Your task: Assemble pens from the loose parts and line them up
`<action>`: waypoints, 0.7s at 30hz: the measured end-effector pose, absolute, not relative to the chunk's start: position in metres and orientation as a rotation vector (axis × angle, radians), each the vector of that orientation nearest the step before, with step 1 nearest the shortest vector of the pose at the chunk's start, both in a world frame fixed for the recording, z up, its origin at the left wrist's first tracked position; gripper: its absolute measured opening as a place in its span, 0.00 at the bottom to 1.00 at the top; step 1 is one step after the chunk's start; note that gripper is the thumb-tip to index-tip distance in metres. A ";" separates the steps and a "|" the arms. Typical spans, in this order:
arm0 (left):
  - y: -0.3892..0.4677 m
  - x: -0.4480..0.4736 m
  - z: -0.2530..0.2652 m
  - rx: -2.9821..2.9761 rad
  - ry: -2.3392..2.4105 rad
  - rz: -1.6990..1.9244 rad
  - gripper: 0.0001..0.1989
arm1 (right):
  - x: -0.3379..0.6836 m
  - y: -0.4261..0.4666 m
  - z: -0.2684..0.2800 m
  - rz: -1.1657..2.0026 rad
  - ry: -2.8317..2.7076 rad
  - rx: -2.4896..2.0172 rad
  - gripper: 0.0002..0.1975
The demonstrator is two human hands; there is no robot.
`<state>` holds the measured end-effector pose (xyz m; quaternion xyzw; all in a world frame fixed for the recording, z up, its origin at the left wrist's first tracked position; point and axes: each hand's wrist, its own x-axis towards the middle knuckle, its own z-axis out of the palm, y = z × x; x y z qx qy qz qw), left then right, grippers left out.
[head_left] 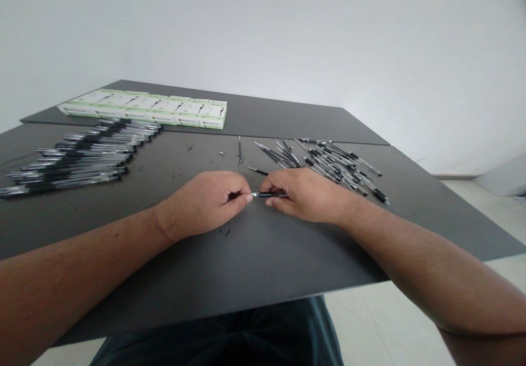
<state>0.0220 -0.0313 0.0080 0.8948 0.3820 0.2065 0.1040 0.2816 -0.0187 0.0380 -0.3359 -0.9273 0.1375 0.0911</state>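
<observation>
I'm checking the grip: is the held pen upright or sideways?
Sideways: the pen runs across the view between the left hand and right hand.

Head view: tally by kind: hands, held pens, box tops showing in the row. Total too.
Hands: 2 (left hand, right hand)
Held pen: 1
Green-and-white box tops: 6
Total: 9

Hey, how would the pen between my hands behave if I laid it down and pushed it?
The pen looks slim and tubular, so it may roll. It appears straight, so probably stiff, and thin, so probably light.
</observation>
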 end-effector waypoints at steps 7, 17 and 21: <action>-0.031 0.023 0.008 2.632 1.122 0.610 0.13 | 0.281 -0.017 0.036 0.364 -2.826 -0.906 0.10; -0.030 0.022 0.007 2.618 1.118 0.614 0.13 | 0.281 -0.017 0.036 0.386 -2.819 -0.920 0.10; -0.030 0.021 0.006 2.632 1.108 0.612 0.14 | 0.282 -0.014 0.034 0.387 -2.815 -0.851 0.11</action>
